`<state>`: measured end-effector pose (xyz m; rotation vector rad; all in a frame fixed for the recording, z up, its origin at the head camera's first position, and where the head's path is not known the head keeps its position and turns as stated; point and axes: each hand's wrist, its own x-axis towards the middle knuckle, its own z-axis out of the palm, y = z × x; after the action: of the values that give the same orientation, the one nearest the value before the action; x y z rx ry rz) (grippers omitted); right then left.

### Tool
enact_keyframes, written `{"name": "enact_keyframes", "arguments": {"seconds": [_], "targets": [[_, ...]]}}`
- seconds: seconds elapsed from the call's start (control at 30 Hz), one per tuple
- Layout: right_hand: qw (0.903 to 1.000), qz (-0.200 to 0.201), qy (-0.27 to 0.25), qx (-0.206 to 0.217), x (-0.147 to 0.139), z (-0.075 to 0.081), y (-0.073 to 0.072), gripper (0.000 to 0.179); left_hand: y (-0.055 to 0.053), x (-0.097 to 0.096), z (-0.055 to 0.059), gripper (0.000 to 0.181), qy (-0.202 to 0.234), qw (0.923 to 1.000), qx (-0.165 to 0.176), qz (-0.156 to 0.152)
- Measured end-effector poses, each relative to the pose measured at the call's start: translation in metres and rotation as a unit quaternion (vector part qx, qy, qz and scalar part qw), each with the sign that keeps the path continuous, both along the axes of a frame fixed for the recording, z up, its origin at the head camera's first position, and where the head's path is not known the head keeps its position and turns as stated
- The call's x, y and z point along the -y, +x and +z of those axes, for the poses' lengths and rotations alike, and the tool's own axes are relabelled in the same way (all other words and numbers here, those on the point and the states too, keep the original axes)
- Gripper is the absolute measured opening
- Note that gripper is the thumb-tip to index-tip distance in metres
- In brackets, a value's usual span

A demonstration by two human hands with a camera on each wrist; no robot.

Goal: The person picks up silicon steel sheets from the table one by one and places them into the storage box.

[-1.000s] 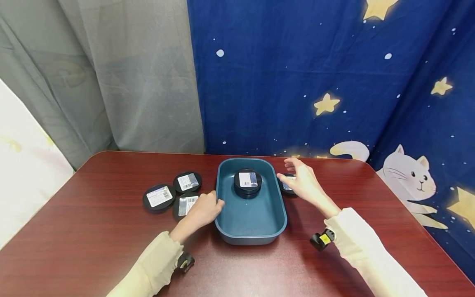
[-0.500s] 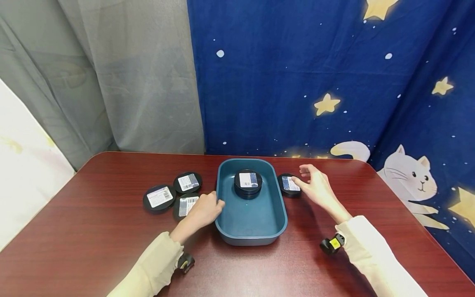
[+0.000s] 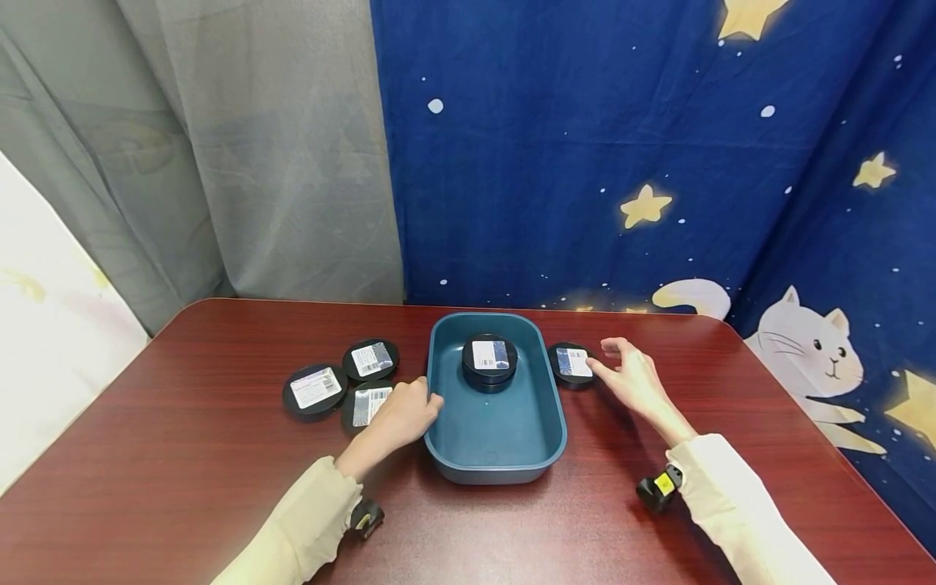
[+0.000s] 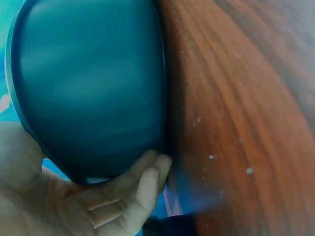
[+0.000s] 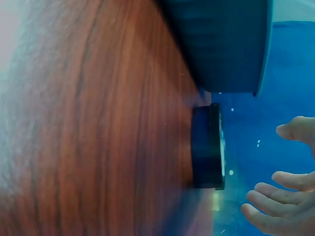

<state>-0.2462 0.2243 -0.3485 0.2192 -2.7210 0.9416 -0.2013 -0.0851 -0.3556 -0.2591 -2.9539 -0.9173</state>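
A blue rectangular bin (image 3: 488,455) stands mid-table. My left hand (image 3: 400,414) grips its left wall, with the thumb near the rim and fingers against the outside in the left wrist view. Inside the bin, toward the back, sits a stack of black round flat tins (image 3: 488,361), the top one labelled. Just right of the bin lies another labelled black round tin (image 3: 573,364), seen edge-on in the right wrist view. My right hand (image 3: 634,380) hovers beside this tin, fingers spread and loosely bent, holding nothing.
Left of the bin lie three more black round tins: a far one (image 3: 370,359), a left one (image 3: 314,392), and a near one (image 3: 357,410) partly behind my left hand. The reddish wooden table (image 3: 183,455) ends at curtains (image 3: 512,162) behind.
My right hand has moved right and toward me, off the tin right of the bin, uncovering its label. The left hand and bin have not visibly moved.
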Motion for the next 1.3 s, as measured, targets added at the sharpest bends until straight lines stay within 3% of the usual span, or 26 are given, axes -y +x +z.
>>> {"name": "enact_keyframes", "arguments": {"seconds": [0.33, 0.7, 1.13, 1.3], "targets": [[0.9971, 0.004, 0.062, 0.045, -0.003, -0.011, -0.003, 0.056, -0.001, 0.0, -0.003, 0.015, -0.012, 0.9996, -0.024, -0.003], [0.9895, 0.029, 0.105, 0.095, -0.002, -0.018, -0.009, 0.081, 0.0, 0.0, -0.003, 0.016, -0.014, 0.9997, -0.02, -0.002], [0.9865, 0.054, 0.089, 0.127, 0.004, -0.025, -0.017, 0.093, 0.001, 0.0, -0.002, 0.017, -0.011, 0.9998, -0.016, -0.002], [0.986, 0.06, 0.098, 0.121, 0.009, -0.027, -0.02, 0.088, 0.0, 0.0, -0.002, 0.017, -0.01, 0.9998, -0.014, -0.003]]}}
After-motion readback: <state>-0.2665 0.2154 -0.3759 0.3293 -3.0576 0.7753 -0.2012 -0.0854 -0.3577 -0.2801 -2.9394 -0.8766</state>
